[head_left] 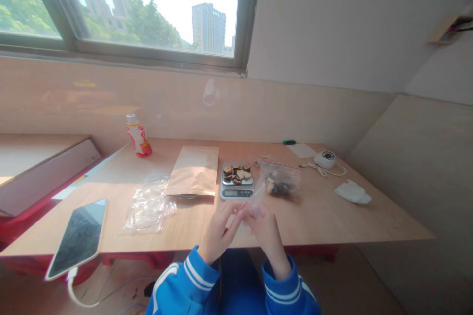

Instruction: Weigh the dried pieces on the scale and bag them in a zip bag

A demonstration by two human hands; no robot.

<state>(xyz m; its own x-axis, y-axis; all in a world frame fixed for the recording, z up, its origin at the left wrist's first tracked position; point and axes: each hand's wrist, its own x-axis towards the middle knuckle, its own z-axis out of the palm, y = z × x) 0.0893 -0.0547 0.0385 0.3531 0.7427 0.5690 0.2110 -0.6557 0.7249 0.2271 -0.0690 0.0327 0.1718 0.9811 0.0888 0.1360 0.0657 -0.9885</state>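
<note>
Here both hands, the left hand (219,229) and right hand (266,234), pinch a small clear plastic zip bag (254,200) with a red seal. Its long axis rises away from them, toward the small grey kitchen scale (237,186) on the wooden surface (332,216).

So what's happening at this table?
A person in blue sleeves holds a small clear zip bag with both hands, left hand and right hand, at the table's near edge. Just beyond, a small scale carries dried slices, with a filled bag beside it.

Head view, seemingly downward, near table (332,216).
</note>
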